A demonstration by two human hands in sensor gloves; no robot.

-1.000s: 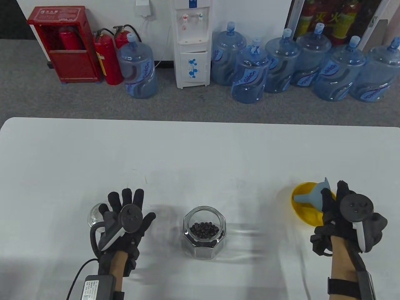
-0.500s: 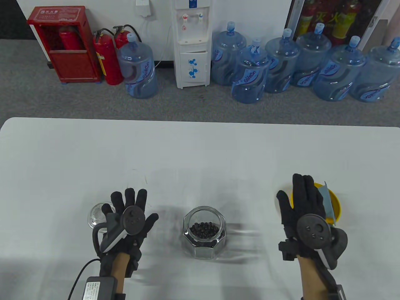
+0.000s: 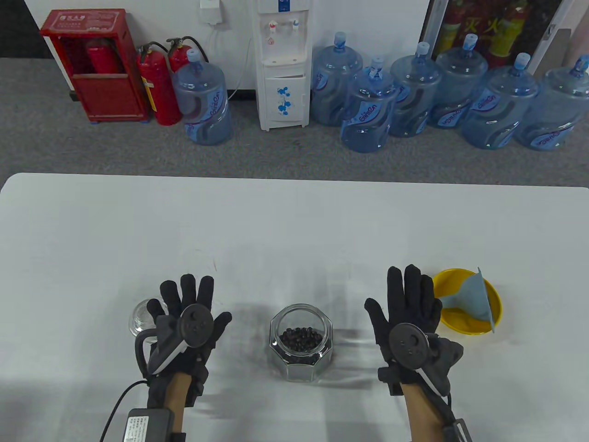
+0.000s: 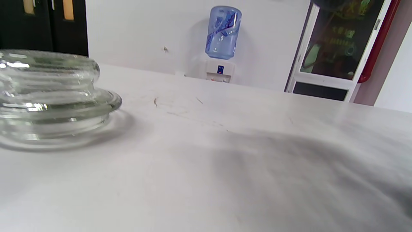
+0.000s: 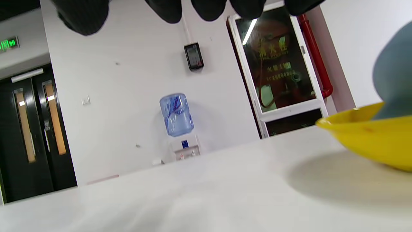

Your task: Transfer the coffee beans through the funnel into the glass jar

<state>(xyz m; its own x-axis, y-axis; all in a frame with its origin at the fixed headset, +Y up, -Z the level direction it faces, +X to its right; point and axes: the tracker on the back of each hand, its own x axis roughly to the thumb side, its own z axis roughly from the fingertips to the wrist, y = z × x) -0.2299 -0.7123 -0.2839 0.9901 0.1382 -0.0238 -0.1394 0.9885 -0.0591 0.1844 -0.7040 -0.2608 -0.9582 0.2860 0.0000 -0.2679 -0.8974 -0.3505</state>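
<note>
An open octagonal glass jar (image 3: pixel 301 341) with coffee beans (image 3: pixel 301 339) at its bottom stands at the table's front centre. A grey-blue funnel (image 3: pixel 474 298) lies on its side in a yellow bowl (image 3: pixel 464 325) at the right; both show in the right wrist view, funnel (image 5: pixel 394 83) in bowl (image 5: pixel 370 137). My right hand (image 3: pixel 407 306) lies flat and open on the table between jar and bowl, holding nothing. My left hand (image 3: pixel 188 301) lies flat and open left of the jar, beside the glass lid (image 3: pixel 142 316), which also shows in the left wrist view (image 4: pixel 48 96).
The white table (image 3: pixel 294 221) stretches far behind the objects. Beyond its far edge stand water bottles, a dispenser and fire extinguishers on the floor.
My right hand let go of the funnel in the yellow bowl, opened, and moved left to lie flat between bowl and jar. The left hand barely moved.
</note>
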